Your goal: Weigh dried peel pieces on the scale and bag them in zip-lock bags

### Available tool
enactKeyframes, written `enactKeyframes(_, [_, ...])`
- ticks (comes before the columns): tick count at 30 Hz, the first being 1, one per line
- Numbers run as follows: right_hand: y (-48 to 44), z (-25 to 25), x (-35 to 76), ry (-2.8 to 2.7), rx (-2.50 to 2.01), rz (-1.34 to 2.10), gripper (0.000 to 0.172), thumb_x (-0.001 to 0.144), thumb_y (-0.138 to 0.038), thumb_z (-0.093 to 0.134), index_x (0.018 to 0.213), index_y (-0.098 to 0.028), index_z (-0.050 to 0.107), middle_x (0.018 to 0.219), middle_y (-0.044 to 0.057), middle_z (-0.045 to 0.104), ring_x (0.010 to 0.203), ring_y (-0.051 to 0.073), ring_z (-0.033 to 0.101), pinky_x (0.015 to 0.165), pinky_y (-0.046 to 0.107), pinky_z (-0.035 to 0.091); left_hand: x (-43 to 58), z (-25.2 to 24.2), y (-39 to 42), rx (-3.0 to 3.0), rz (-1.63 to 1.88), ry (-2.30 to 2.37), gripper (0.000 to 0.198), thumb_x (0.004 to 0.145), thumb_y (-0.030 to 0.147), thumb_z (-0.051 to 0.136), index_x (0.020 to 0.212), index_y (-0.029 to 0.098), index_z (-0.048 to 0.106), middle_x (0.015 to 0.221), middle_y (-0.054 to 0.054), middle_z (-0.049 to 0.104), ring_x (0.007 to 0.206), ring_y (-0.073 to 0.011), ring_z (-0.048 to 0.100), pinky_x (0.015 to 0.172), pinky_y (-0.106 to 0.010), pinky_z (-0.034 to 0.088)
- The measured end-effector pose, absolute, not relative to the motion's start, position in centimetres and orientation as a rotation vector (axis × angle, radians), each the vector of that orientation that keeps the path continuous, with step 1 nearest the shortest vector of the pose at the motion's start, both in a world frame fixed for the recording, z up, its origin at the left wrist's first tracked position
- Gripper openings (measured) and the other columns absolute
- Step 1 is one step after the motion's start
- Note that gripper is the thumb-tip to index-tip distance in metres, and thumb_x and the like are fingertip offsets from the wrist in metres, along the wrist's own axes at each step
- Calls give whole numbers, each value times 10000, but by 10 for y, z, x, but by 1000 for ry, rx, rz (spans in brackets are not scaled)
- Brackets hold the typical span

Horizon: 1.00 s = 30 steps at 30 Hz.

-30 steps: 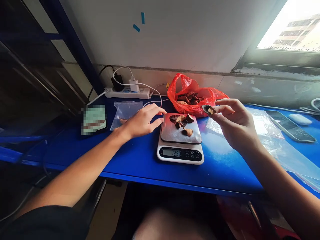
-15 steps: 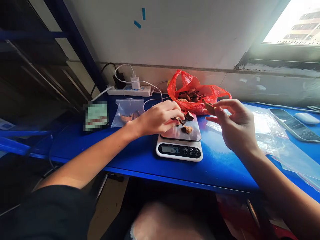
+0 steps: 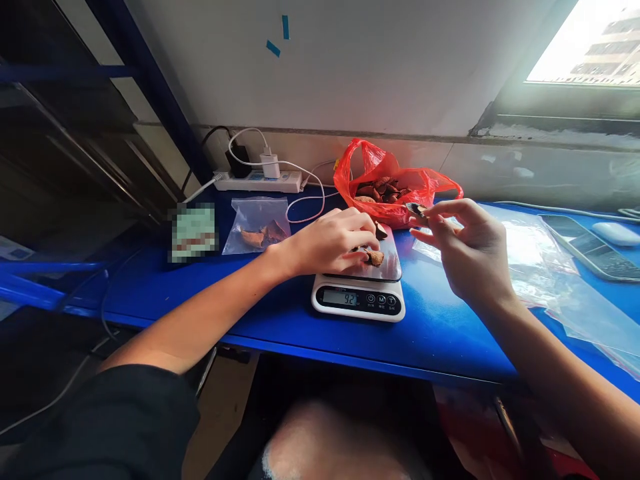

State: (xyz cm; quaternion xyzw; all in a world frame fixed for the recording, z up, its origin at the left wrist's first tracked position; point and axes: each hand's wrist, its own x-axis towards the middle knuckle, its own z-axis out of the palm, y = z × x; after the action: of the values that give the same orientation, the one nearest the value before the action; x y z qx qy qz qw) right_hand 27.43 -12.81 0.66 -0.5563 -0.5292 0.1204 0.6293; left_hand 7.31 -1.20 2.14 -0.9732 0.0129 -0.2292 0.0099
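With the scale [image 3: 369, 285] as clock centre, my right hand [image 3: 464, 247] sits between two and three o'clock, thumb and fingers pinched on a dried slice [image 3: 416, 209] by its near end, probably to leave the far end exposed. My left hand [image 3: 331, 241] reaches in from nine o'clock, fingers bent low over the plate [image 3: 391, 268]; whether it grips anything, I cannot tell. Loose slices [image 3: 375, 257] lie on the plate, just beside those fingers. The scale stands on the tabletop [image 3: 250, 307] with its display [image 3: 340, 298], reading 9.2, toward me, apparently for legibility. The red bag [image 3: 389, 215] lies open at one o'clock, presumably for access to its contents. The pinched slice is small and dark with a paler patch; the loose slices are brown and irregular.
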Motion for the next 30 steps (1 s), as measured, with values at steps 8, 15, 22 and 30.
enactKeyframes(8, [-133,17,272,-1302,-1417,221,68,849,-251,611,819,-213,658,711,4,660,376,59,448,371,234,348,81,15,-17,-2880,-741,21,79,905,220,624,933,203,696,1018,-42,705,1030,-216,614,866,-358,415])
enactKeyframes(15, [-129,3,269,-1727,-1460,85,115,857,-274,600,845,-204,690,767,25,698,514,102,516,517,269,409,54,42,-10,-2805,-1187,-238,128,933,237,561,933,204,684,880,-25,708,882,-191,610,806,-380,476])
enactKeyframes(22, [-138,11,269,-1576,-1278,-183,344,742,-102,522,1047,-244,591,941,20,643,625,121,569,588,301,464,19,37,38,-2659,-1365,-650,115,888,245,586,921,217,692,866,-8,730,789,-178,609,763,-359,500])
enactKeyframes(30, [-141,26,281,-1193,-953,-349,327,606,-88,471,888,-251,440,955,-4,432,607,95,605,462,267,430,27,25,39,-2760,-1195,-713,151,879,263,573,908,191,703,803,-32,718,801,-196,623,779,-334,485])
